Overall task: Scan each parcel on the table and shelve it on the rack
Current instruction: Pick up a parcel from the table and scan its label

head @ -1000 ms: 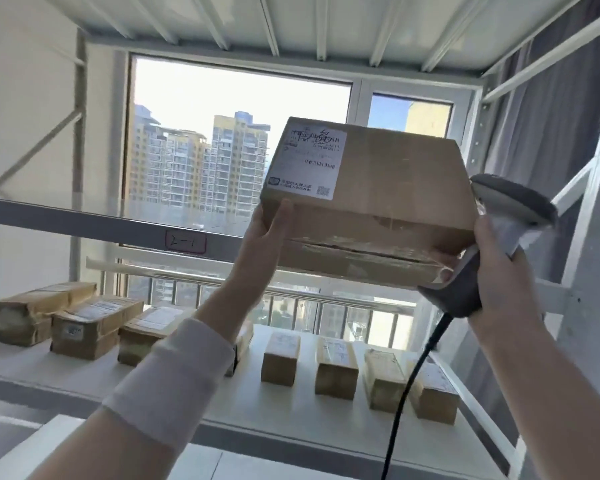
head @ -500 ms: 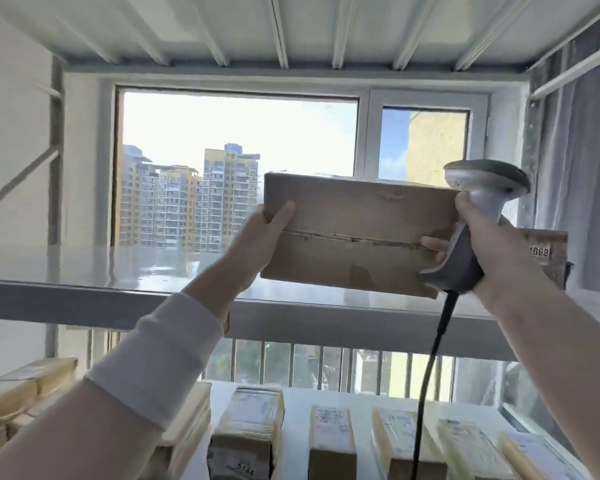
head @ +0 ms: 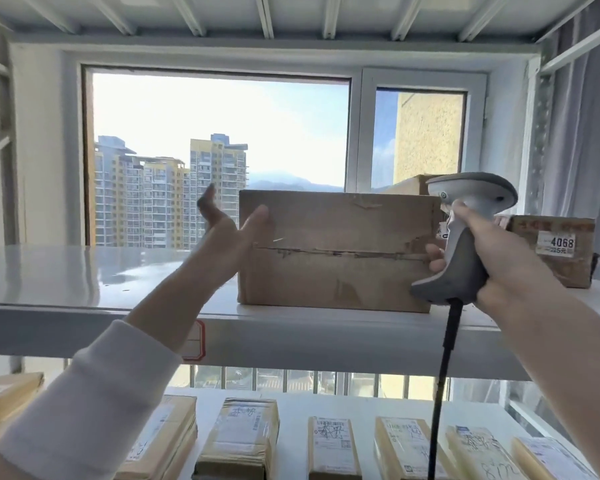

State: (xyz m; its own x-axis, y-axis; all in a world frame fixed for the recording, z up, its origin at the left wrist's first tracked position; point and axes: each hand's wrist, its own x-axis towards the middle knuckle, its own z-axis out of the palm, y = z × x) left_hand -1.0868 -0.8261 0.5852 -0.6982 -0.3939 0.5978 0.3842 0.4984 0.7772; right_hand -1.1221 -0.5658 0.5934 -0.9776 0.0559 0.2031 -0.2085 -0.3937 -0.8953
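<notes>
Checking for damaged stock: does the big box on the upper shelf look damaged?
Yes. The cardboard box has a ragged, torn seam across its front and scuffs near its top edge; it stands level.

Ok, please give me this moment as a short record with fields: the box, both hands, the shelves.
box: rests flat on upper shelf, taped seam facing the camera
left hand: open, thumb on the box's left edge
right hand: grips scanner, at the box's right end
4068 box: same shelf, further right
lower shelf: row of parcels, labels up
</notes>
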